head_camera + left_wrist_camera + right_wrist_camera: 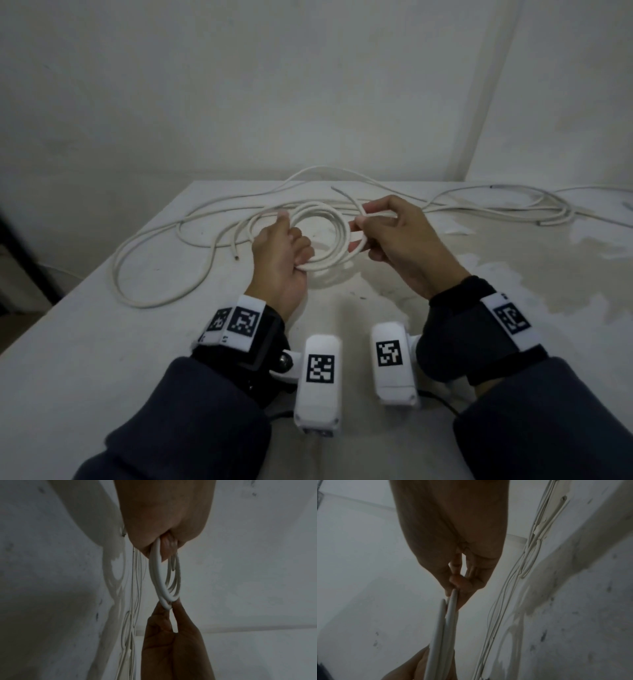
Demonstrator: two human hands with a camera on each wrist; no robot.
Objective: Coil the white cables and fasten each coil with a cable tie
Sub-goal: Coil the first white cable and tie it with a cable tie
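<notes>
White coil [322, 236] between both hands

No legible words, brand names or numbers appeared in any view. The only markings were black-and-white square fiducial codes: one on each white wrist camera housing [318, 371] [394, 364], and others on the white wristband blocks [236, 320] [510, 320]. Small characters beside the left block were too blurred to read.
</notes>
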